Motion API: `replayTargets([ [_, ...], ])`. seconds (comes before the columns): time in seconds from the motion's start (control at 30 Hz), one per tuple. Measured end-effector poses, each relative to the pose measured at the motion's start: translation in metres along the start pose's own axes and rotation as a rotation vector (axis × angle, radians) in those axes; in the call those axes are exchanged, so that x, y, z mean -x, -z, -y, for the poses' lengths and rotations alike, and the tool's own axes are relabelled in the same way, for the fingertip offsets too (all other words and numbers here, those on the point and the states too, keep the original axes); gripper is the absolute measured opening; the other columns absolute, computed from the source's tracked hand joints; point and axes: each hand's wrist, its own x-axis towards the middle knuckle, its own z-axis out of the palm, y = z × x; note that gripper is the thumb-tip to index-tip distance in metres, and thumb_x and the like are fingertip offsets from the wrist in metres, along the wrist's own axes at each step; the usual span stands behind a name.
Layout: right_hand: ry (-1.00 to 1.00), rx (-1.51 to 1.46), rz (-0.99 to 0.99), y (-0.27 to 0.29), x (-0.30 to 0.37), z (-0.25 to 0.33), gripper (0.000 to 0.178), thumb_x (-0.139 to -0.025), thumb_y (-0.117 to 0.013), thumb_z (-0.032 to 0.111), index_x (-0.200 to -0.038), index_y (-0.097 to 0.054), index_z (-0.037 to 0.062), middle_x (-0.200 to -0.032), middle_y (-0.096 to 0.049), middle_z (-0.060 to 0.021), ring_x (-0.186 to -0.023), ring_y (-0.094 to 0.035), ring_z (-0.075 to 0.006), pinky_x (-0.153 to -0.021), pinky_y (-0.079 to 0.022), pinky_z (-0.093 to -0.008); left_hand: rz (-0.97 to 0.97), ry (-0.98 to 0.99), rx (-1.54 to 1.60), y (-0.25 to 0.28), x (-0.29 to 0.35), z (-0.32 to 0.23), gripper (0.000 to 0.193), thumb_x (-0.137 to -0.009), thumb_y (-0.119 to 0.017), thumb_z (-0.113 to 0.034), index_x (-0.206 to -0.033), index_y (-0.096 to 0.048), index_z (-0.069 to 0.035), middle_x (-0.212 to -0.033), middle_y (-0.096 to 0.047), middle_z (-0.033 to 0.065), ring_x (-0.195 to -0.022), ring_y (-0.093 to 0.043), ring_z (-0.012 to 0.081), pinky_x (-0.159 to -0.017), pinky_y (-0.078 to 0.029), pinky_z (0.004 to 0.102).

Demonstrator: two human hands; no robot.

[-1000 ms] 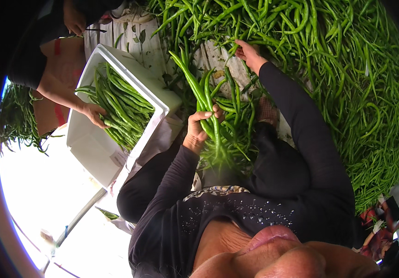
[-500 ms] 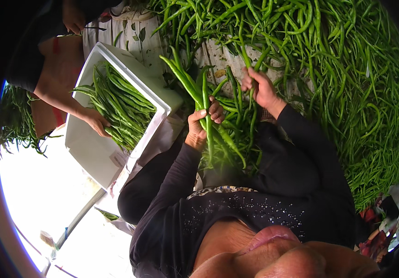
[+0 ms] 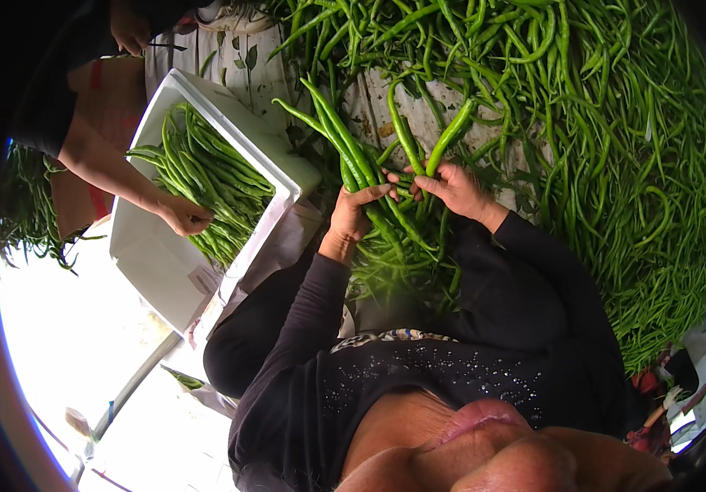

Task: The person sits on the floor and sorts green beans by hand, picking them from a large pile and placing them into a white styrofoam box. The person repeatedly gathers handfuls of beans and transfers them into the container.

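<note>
The left hand [image 3: 354,210] curls closed round a bunch of long green peppers [image 3: 341,135], their ends fanning out beyond it. Just beside it, the right hand [image 3: 461,192] pinches other peppers [image 3: 451,137] between thumb and fingers. A pepper heap [image 3: 615,156] spreads beyond and right of both.

Your left hand [image 3: 354,211] is closed in a grip, its thumb [image 3: 372,193] laid across the front and pointing to the right. Your left forearm [image 3: 308,299] slopes up and slightly inward to a bare wrist [image 3: 337,246]. Your right hand [image 3: 461,192] is also curled in a grip just beside the left, back of the hand upward, with its thumb reaching left. Your right forearm [image 3: 545,254] angles up and inward from a bent elbow [image 3: 607,348] held well out from your torso [image 3: 435,385].
</note>
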Motion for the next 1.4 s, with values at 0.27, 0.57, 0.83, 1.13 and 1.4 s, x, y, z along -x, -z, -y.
replayTargets([
  [0.27,0.027,0.402,0.018,-0.012,0.006,0.015,0.027,-0.094,-0.057,0.015,-0.117,-0.057,0.0016,-0.079,-0.065,-0.0042,-0.073,-0.063,-0.0126,-0.068,-0.051,-0.0271,-0.076,-0.054,-0.103,-0.009,-0.012,0.015,0.030,-0.077,-0.074,-0.004,-0.103,-0.059,-0.001,-0.089,-0.064,0.0051,-0.082,-0.062,0.0180,-0.074,-0.051,0.0321],
  [0.57,0.089,0.905,0.164,-0.003,0.009,0.008,0.027,-0.091,-0.059,0.023,-0.105,-0.058,-0.0002,-0.078,-0.064,-0.0174,-0.067,-0.063,-0.0313,-0.063,-0.050,-0.0380,-0.093,-0.076,-0.073,-0.005,-0.013,0.023,0.028,-0.075,-0.066,0.003,-0.102,-0.058,0.003,-0.088,-0.064,0.0090,-0.077,-0.065,0.0230,-0.075,-0.054,0.0371],
  [0.83,-0.143,1.086,0.045,0.095,-0.058,0.032,0.063,-0.085,-0.064,0.031,-0.133,-0.042,-0.0039,-0.129,-0.050,-0.0247,-0.117,-0.052,-0.0349,-0.101,-0.041,-0.0407,-0.213,-0.236,-0.140,0.003,-0.001,-0.012,0.022,-0.075,-0.064,0.001,-0.095,-0.057,0.002,-0.077,-0.062,0.0092,-0.069,-0.062,0.0202,-0.067,-0.052,0.0320],
  [1.13,-0.029,1.697,-0.522,0.145,-0.145,0.000,0.062,-0.076,-0.056,-0.008,-0.135,-0.042,0.0046,-0.135,-0.042,-0.0254,-0.093,-0.061,-0.0381,-0.071,-0.052,-0.0446,-0.133,-0.131,-0.143,-0.016,0.009,-0.002,0.022,-0.075,-0.068,0.000,-0.095,-0.058,0.000,-0.079,-0.062,0.0076,-0.069,-0.060,0.0176,-0.065,-0.053,0.0310],
  [1.4,-0.156,2.010,-0.273,0.135,-0.141,-0.001,0.033,-0.096,-0.041,0.013,-0.129,-0.044,0.0083,-0.106,-0.046,-0.0122,-0.093,-0.047,-0.0258,-0.086,-0.039,-0.0358,-0.128,-0.114,-0.085,-0.008,0.013,-0.002,0.021,-0.075,-0.065,0.001,-0.095,-0.057,0.001,-0.077,-0.060,0.0084,-0.070,-0.060,0.0189,-0.065,-0.051,0.0320],
])
